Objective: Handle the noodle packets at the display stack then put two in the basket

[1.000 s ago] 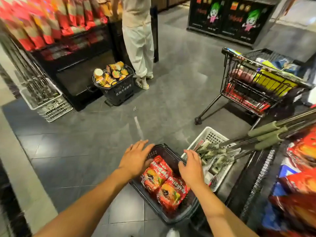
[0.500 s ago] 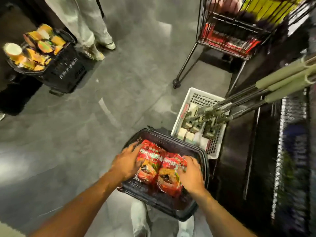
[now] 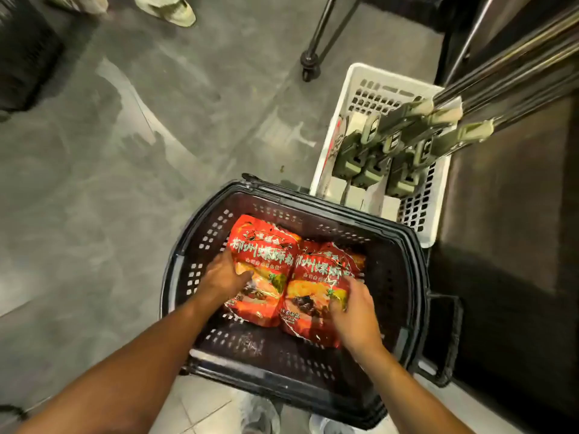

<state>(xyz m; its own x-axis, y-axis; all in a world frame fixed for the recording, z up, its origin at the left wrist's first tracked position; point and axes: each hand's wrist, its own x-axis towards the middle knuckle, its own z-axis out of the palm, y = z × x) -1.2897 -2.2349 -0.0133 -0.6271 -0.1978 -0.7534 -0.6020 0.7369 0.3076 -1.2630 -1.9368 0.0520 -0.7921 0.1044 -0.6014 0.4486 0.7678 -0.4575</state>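
Hands are both down inside the black shopping basket (image 3: 188, 245), which sits on the grey floor (image 3: 109, 183) directly below you. Your left hand (image 3: 224, 277) lies on the left red noodle packet (image 3: 261, 261); its fingers curl round that packet's left edge, thumb across the printed front, so it grips the packet. Your right hand (image 3: 355, 311) sits on the lower right part of the right red noodle packet (image 3: 316, 277), fingers bent onto the wrapper and pinching it. The two packets lie flat, side by side and touching, between your hands, on the basket bottom. Beyond your right hand, just past the basket's far rim, stands a white perforated crate (image 3: 360, 86) with pale flat packs upright in it. Metal rods with green-grey clips (image 3: 407, 136) reach over that crate from the right. Beyond your left hand, far across the floor, another person's shoe (image 3: 169, 9) shows.
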